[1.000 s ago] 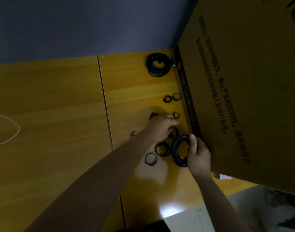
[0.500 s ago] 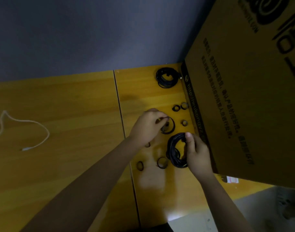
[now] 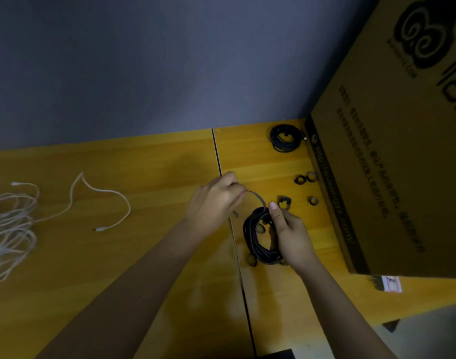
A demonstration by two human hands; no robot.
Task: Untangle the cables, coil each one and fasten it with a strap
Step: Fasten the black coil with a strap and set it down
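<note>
— Two hands at work just left of the cardboard box [image 3: 392,161]. Gripping what?

— Right hand [image 3: 290,235] curled round a black cable coil [image 3: 255,239], thumb laid on top of the bundle, coil held tilted above the yellow wooden table [image 3: 144,255], close to the box's lower corner.

— And the left hand [image 3: 214,203]?

— Pinching the free end of a dark strap [image 3: 255,196] — drawn out leftward from the top of the coil, away from the box, arching in the air.

— Looped round the coil already?

— Cannot tell; seems to run down the coil's left side, but too dark to be sure.

— Anything else by the box?

— Second black coil [image 3: 285,138] lying flat against the box's far end. Between both coils, along the box's foot, small rolled straps [image 3: 300,179] scattered singly and in a pair, one [image 3: 284,202] just beyond the right thumb.

— Farther off?

— Loose white cable [image 3: 102,200] trailing across the table well left of the box, and a tangled white bundle [image 3: 9,229] at the far-left edge of view. White label [image 3: 391,283] on the table under the box's near corner.
</note>
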